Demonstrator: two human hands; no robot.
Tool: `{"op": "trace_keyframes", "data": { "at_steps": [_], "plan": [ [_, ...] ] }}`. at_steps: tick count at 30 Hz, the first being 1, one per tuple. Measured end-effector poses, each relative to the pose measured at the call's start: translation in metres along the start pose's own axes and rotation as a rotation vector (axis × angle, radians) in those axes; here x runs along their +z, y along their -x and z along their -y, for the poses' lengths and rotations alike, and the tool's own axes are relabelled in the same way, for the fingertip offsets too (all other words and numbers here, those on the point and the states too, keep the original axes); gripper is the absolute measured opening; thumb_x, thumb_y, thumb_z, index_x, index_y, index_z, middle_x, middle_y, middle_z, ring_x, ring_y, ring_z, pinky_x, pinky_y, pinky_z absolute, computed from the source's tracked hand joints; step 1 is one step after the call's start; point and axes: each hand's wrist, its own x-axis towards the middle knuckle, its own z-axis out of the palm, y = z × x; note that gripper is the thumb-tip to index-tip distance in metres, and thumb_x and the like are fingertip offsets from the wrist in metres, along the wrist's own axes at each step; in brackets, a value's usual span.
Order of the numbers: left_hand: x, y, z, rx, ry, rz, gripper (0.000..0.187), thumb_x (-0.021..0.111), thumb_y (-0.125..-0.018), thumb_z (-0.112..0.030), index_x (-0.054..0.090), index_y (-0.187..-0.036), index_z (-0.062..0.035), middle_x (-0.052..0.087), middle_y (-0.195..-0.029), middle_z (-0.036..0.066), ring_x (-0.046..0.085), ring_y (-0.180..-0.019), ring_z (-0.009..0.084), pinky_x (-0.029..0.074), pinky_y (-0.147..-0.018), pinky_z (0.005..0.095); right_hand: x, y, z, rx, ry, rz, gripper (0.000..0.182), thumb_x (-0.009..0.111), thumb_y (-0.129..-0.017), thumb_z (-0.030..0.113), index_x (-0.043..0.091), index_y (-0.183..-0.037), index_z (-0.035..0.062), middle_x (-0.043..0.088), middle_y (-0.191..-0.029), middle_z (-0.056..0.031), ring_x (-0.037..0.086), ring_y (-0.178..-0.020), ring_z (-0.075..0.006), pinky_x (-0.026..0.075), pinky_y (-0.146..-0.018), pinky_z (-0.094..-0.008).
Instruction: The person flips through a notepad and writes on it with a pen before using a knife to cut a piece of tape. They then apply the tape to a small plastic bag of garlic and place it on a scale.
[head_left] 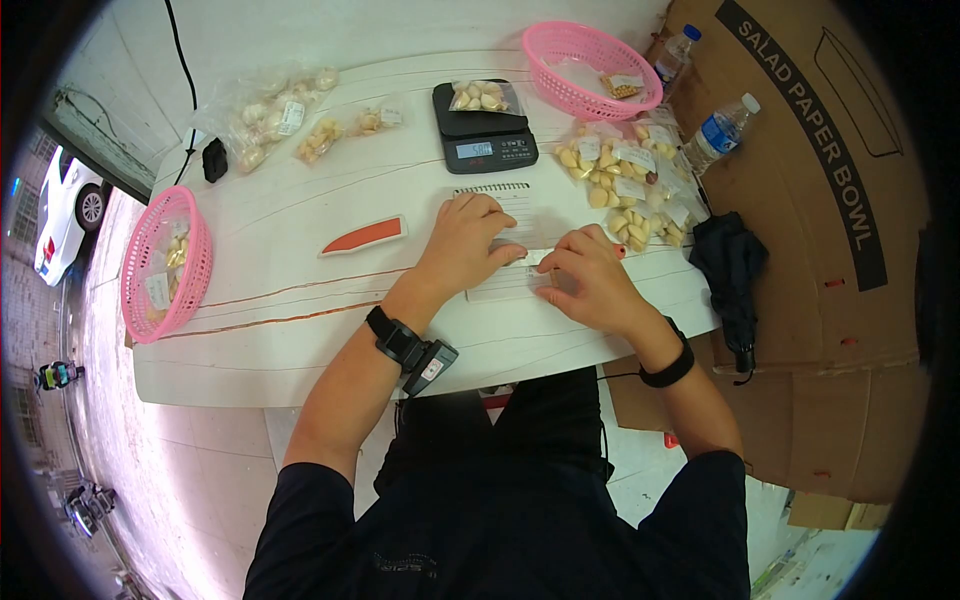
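Observation:
A spiral notepad lies on the white table, partly covered by both hands. My left hand rests on its left side, thumb and fingers bent; whether anything is between them is hidden. On the right side, my right hand has its fingers curled near a small white strip between the hands. Beyond the notepad stands a black digital scale with a lit display, bearing a clear bag of pale cloves. A red-and-white sheathed knife lies to the left of my left hand.
Bagged cloves are piled right of the scale, below a pink basket. Two bottles and a folded black umbrella stand or lie by the cardboard. More bags and another pink basket are left.

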Motion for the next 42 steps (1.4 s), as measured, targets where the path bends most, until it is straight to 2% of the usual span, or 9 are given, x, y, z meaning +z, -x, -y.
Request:
{"op": "trace_keyframes", "data": {
  "at_steps": [9, 12, 14, 17, 18, 25, 29, 37, 42],
  "plan": [
    [-0.003, -0.001, -0.002, -0.026, -0.004, 0.019, 0.041, 0.084, -0.076, -0.034, 0.073, -0.104, -0.0066, 0.063, -0.109, 0.007, 0.055, -0.114, 0.0303, 0.039, -0.098, 0.045, -0.008, 0.009, 0.003, 0.157, 0.101, -0.103, 0.01, 0.074, -0.079, 0.016, 0.069, -0.083, 0.0079, 0.061, -0.083, -0.0071, 0.054, -0.085, -0.029, 0.045, -0.077, -0.0396],
    [-0.003, -0.001, -0.004, -0.001, -0.087, -0.014, 0.05, 0.084, -0.076, -0.037, 0.072, -0.113, -0.006, 0.062, -0.123, 0.012, 0.048, -0.131, 0.0369, 0.035, -0.106, 0.0496, -0.013, 0.011, 0.008, 0.272, 0.096, -0.093, 0.009, 0.071, -0.081, 0.015, 0.068, -0.081, 0.0066, 0.063, -0.078, -0.0077, 0.056, -0.08, -0.0294, 0.046, -0.075, -0.04],
    [-0.002, -0.001, -0.004, -0.03, -0.097, 0.001, 0.062, 0.084, -0.075, -0.038, 0.068, -0.125, -0.0041, 0.055, -0.139, 0.02, 0.032, -0.146, 0.0402, 0.029, -0.113, 0.0511, -0.015, 0.013, 0.01, 0.322, 0.103, -0.07, 0.009, 0.07, -0.082, 0.015, 0.068, -0.081, 0.0061, 0.064, -0.077, -0.0081, 0.057, -0.079, -0.0299, 0.047, -0.075, -0.0403],
    [0.002, 0.0, 0.001, -0.052, -0.133, -0.002, 0.074, 0.083, -0.076, -0.043, 0.061, -0.135, -0.0044, 0.051, -0.143, 0.023, 0.031, -0.147, 0.0426, 0.028, -0.114, 0.0541, -0.017, 0.016, 0.012, 0.321, 0.126, -0.061, 0.016, 0.068, -0.084, 0.02, 0.068, -0.079, 0.0045, 0.068, -0.08, -0.0112, 0.062, -0.08, -0.032, 0.05, -0.074, -0.0427],
    [0.003, 0.0, 0.002, -0.05, -0.133, -0.003, 0.074, 0.083, -0.076, -0.043, 0.061, -0.135, -0.0044, 0.051, -0.143, 0.023, 0.031, -0.147, 0.0426, 0.028, -0.114, 0.0541, -0.019, 0.016, 0.016, 0.451, 0.152, 0.048, 0.021, 0.068, -0.085, 0.024, 0.067, -0.078, 0.0041, 0.069, -0.083, -0.0127, 0.064, -0.081, -0.0327, 0.051, -0.073, -0.0436],
    [-0.018, -0.006, -0.015, -0.248, -0.156, 0.112, 0.087, 0.081, -0.074, -0.052, 0.055, -0.139, -0.0001, 0.054, -0.135, 0.024, 0.044, -0.132, 0.0392, 0.027, -0.114, 0.0513, -0.024, 0.021, 0.019, 0.698, 0.117, 0.161, 0.03, 0.069, -0.086, 0.034, 0.065, -0.087, 0.0043, 0.067, -0.081, -0.0145, 0.066, -0.082, -0.0348, 0.051, -0.071, -0.0466],
    [-0.028, -0.005, -0.034, -0.384, -0.3, 0.163, 0.098, 0.081, -0.067, -0.058, 0.053, -0.14, 0.0019, 0.058, -0.121, 0.019, 0.05, -0.12, 0.0313, 0.03, -0.105, 0.0442, -0.011, 0.025, 0.013, 0.625, 0.056, 0.071, 0.029, 0.07, -0.087, 0.032, 0.064, -0.091, 0.0044, 0.066, -0.084, -0.0148, 0.065, -0.084, -0.0348, 0.051, -0.074, -0.0462],
    [-0.031, 0.011, -0.041, -0.39, -0.384, 0.136, 0.092, 0.079, -0.069, -0.057, 0.056, -0.135, 0.0021, 0.059, -0.11, 0.019, 0.054, -0.107, 0.0336, 0.038, -0.093, 0.0465, 0.013, 0.028, 0.018, 0.349, 0.202, -0.182, 0.03, 0.071, -0.087, 0.03, 0.065, -0.091, 0.0015, 0.062, -0.085, -0.0125, 0.061, -0.078, -0.0281, 0.048, -0.069, -0.0393],
    [-0.036, 0.022, -0.045, -0.361, -0.419, 0.108, 0.087, 0.079, -0.069, -0.058, 0.059, -0.129, 0.002, 0.06, -0.105, 0.02, 0.056, -0.101, 0.0346, 0.04, -0.089, 0.0468, 0.008, 0.015, 0.006, 0.555, 0.075, -0.154, 0.033, 0.072, -0.087, 0.034, 0.066, -0.088, 0.0007, 0.063, -0.079, -0.0119, 0.061, -0.073, -0.0279, 0.049, -0.066, -0.0387]
  ]
}}
